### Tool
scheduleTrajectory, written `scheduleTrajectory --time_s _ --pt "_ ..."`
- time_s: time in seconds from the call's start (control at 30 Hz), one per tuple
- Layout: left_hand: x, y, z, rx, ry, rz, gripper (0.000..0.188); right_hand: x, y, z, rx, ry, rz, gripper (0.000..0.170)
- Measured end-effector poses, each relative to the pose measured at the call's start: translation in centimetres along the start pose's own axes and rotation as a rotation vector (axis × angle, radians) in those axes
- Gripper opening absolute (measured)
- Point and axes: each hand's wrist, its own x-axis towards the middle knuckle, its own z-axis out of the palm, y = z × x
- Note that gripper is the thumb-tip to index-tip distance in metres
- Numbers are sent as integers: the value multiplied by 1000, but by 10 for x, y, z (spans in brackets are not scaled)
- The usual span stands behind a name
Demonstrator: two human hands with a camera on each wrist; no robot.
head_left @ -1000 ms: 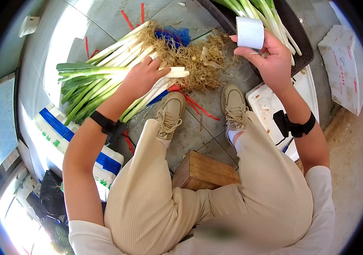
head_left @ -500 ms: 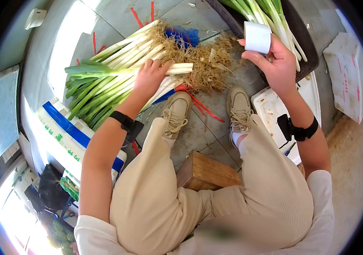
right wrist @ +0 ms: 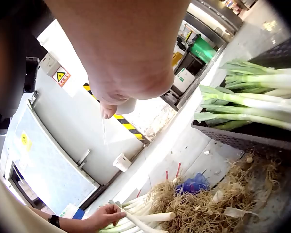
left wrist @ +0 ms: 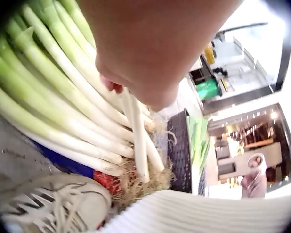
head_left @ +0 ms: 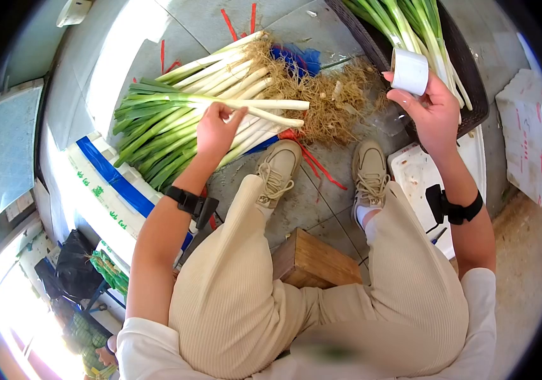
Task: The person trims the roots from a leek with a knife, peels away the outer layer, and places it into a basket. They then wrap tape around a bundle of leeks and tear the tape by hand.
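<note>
My left hand [head_left: 217, 130] pinches two leeks [head_left: 287, 104] with rootless white ends, which point right and spread apart. They lie over a pile of leeks [head_left: 157, 152] on the floor, whose stringy roots [head_left: 341, 104] spread out to the right. Seen from the left wrist, the two held white stalks [left wrist: 140, 145] hang below the fingers across the other leeks. In my right hand [head_left: 436, 117] is a white roll of tape [head_left: 412, 71], held between thumb and fingers. A thin clear strip [right wrist: 104, 128] dangles by the thumb in the right wrist view.
A dark basket [head_left: 474, 114] holding more leeks [head_left: 410, 25] stands at the upper right. Below it lies a white foam lid [head_left: 410, 171]. A wooden stool [head_left: 315, 259] sits between the legs, and a white foam box [head_left: 103, 190] with blue tape is at left.
The head view has swung, so the scene sits farther right. The two leeks in my left hand, close together before, now fan apart at their white ends. My right hand keeps holding the tape.
</note>
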Motion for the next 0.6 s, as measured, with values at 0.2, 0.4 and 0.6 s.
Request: scheduleTrajectory --time_s 0.2,0.4,0.6 --pt "16 -20 13 -1030 -3 -638 84 2 3 0 9 -12 -6 35" --pt "50 -17 14 -1013 195 -805 55 4 5 -1 -55 -25 -25 36" --pt "54 -20 14 -1099 275 -838 35 2 4 -4 -43 -42 7 37"
